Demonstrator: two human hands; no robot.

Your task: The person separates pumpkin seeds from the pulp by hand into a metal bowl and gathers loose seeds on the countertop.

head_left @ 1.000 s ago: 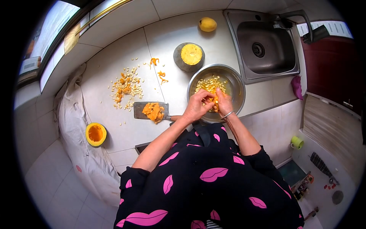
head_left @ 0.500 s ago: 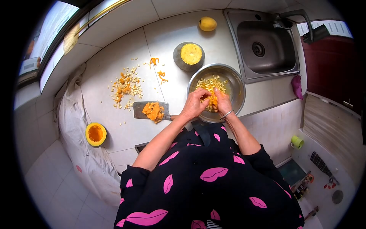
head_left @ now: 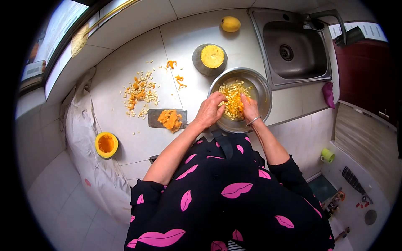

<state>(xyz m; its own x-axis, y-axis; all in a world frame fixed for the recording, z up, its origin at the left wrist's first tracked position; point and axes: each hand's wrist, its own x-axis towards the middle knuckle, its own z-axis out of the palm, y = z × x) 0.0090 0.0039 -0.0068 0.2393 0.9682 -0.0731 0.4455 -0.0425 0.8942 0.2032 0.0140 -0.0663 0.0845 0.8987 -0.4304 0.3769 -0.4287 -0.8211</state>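
Head view. L hand (head_left: 210, 111) over near-L rim of steel bowl (head_left: 264, 95), fingers curled, tips above the contents; can't tell if anything is pinched. R hand (head_left: 250, 108), w/ bangle (head_left: 253, 121) at wrist, over R part of bowl; thumb + fingers closed on wet orange pulp (head_left: 243, 100). Hands apart, approx. level w/ each other. Pale seeds (head_left: 231, 89) in bowl, mixed w/ orange strands, mostly L of ctr. and under the hands.

Bowl sits on tiled counter (head_left: 136, 152), near the sink (head_left: 312, 73), which is far R w/ faucet (head_left: 349, 37) at its R side. Cut squash (head_left: 200, 62), dark rind, yellow flat top, just beside bowl on far-L side. Yellow fruit (head_left: 230, 24) at far edge, L of sink.

L of bowl: cleaver blade (head_left: 155, 119), flat on counter, carrying pulp heap (head_left: 169, 120); L forearm near its R end. Far-L of blade: seed pile (head_left: 141, 93) w/ orange bits, strays around it. Small scraps (head_left: 180, 78) between pile & squash. Hollow squash half (head_left: 106, 144), open side up, near L, beside pale cloth (head_left: 94, 163). Purple item (head_left: 328, 94) R of sink's near corner; green mug (head_left: 328, 155) lower, near R.
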